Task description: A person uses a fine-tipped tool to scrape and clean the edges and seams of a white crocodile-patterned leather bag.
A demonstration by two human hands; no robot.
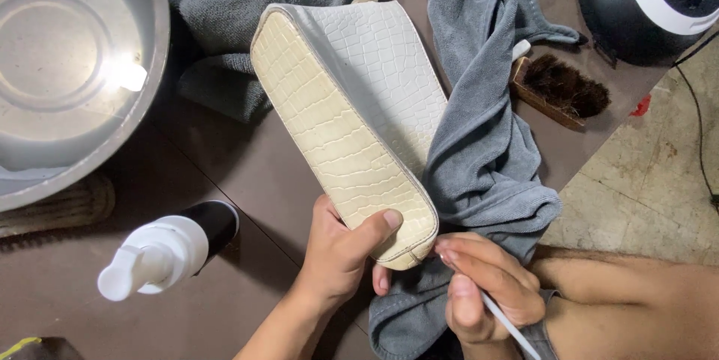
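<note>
At the bottom centre of the frame the left hand [338, 249] grips the near end of a cream and white purse [352, 117] with a scaly embossed skin, thumb pressed on its cream underside and fingers wrapped behind. The purse slants away from that hand toward the upper middle of the frame, underside turned up and white side facing right. Just right of the purse's near corner, the right hand [487, 285] is closed in a pinch on a thin white stick [503, 322], its fingertips right at the corner. A grey towel [487, 150] lies under and beside both hands and runs up the right of the purse. In the lower left, a pump bottle [168, 248] with a white top and dark body lies on the brown tabletop [247, 173]. Further off, a wooden brush [560, 90] with dark bristles lies right of the towel. A metal basin [71, 68] fills the upper left, and a black and white appliance [651, 1] sits in the upper right corner.
</note>
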